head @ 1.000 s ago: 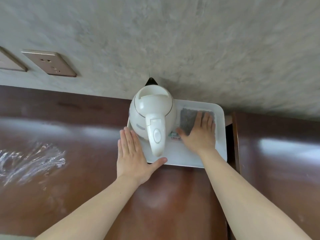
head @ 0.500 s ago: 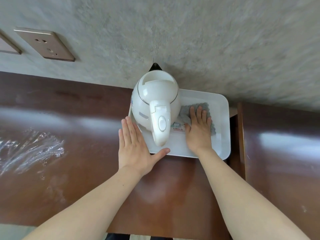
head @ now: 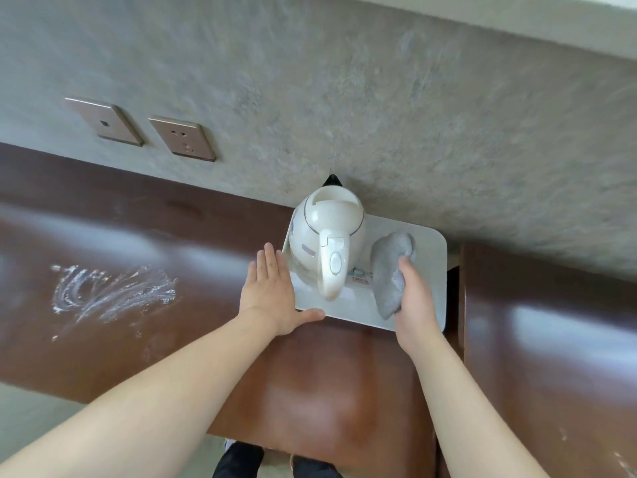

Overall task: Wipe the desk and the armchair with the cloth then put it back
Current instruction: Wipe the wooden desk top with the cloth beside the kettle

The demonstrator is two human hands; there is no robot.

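Observation:
A grey cloth (head: 389,270) hangs bunched above the white tray (head: 432,257), gripped by my right hand (head: 415,298) at its right side. My left hand (head: 272,291) lies flat with fingers apart on the dark brown desk (head: 172,339), its thumb against the tray's front left corner. White smears (head: 110,291) mark the desk at the left. No armchair is in view.
A white electric kettle (head: 327,239) stands on the tray's left half, with a small packet (head: 360,274) beside it. Two bronze wall plates (head: 182,138) sit on the grey wall. A second brown surface (head: 551,339) lies right of a narrow gap.
My right hand was pressing flat on the cloth in the tray; it has now closed on the cloth and lifted it. The view has shifted right. My left hand stays put.

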